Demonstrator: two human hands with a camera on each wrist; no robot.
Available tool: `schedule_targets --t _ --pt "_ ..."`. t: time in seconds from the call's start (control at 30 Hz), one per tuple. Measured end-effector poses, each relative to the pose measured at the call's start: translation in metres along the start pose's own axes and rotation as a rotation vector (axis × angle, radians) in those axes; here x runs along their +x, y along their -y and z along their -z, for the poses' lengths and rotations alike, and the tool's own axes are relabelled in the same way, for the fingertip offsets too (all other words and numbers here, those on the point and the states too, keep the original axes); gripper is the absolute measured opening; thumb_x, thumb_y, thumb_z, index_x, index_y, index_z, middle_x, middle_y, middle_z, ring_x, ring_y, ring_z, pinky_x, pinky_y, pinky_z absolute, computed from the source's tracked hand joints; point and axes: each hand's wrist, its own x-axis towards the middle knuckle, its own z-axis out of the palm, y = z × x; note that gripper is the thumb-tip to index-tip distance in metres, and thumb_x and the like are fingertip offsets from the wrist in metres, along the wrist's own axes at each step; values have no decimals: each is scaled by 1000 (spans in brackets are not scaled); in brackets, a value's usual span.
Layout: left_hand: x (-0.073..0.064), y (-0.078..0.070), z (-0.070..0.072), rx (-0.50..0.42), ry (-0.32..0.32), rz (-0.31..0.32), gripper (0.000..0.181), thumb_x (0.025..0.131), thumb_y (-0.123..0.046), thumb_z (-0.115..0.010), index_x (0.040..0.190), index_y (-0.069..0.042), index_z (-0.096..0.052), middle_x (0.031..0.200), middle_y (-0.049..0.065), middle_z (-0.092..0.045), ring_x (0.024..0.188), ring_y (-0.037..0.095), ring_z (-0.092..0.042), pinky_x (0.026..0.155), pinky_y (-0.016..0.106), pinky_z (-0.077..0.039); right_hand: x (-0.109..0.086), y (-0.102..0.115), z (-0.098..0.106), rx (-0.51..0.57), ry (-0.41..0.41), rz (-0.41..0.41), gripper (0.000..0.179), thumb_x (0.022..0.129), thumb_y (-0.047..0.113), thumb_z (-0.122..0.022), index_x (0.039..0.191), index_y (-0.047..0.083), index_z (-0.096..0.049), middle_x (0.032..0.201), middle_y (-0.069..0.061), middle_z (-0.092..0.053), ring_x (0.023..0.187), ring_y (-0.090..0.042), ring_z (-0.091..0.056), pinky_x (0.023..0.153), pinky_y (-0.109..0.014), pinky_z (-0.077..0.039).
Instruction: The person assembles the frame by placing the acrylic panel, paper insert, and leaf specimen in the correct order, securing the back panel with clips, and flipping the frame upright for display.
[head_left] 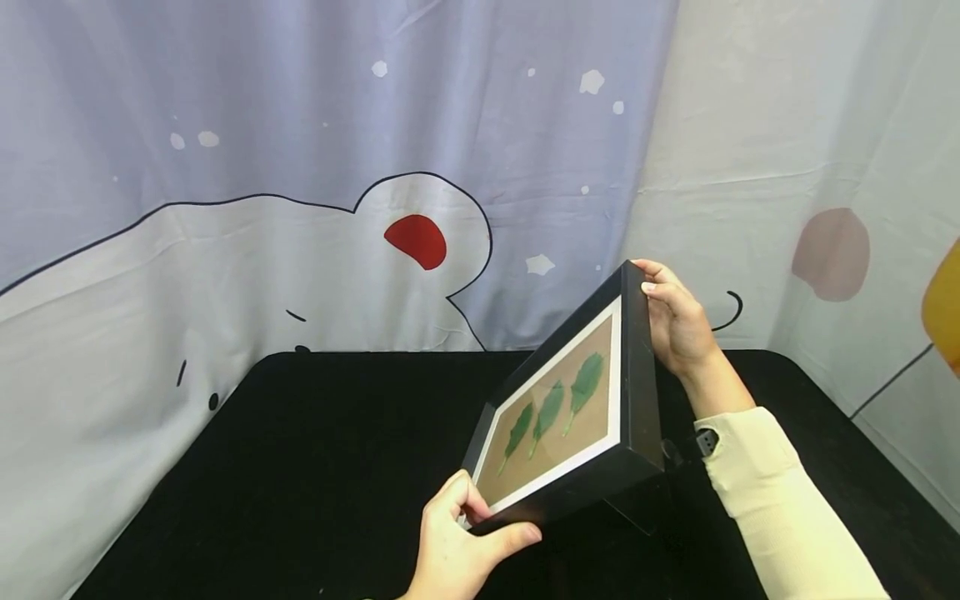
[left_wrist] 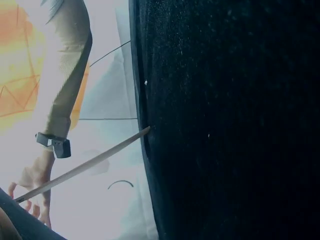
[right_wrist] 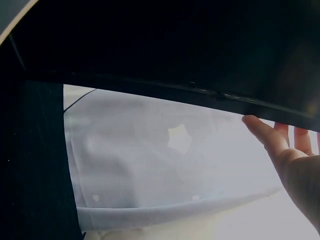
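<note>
A deep black picture frame (head_left: 641, 375) is held tilted above the black table, its front turned to the left. Inside its white border, three green leaves (head_left: 551, 408) show on a brown ground. My left hand (head_left: 453, 537) pinches the lower left corner, thumb along the underside. At the upper right corner, my right hand (head_left: 678, 321) grips the side edge. The right wrist view has that edge dark, with the right hand (right_wrist: 300, 155) touching it. A thin pale strip (left_wrist: 85, 166) slants between frame and table in the left wrist view; what it is, I cannot tell.
A black-covered table (head_left: 300, 467) spreads under both hands. Behind it hangs a pale curtain (head_left: 337, 275) printed with cartoon shapes. A small dark device (head_left: 706, 442) sits at my right cuff.
</note>
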Motion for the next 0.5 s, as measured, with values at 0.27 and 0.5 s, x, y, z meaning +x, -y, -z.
schedule_targets --t 0.27,0.5 --pt "7 0 15 28 152 -25 37 66 -14 -87 72 -14 -50 69 0 -50 68 5 -49 60 26 -43 -8 12 -13 -130 -95 -63 32 99 3 -28 123 10 -46 112 0 -53 97 -9 -56 83 -22 -47" --pt "33 2 29 13 228 -147 18 83 -13 -71 76 -11 -55 72 -2 -54 70 7 -52 65 27 -44 -18 29 -30 -304 -248 -144 36 101 14 -46 135 9 -37 123 -2 -38 109 -10 -50 83 -21 -46"
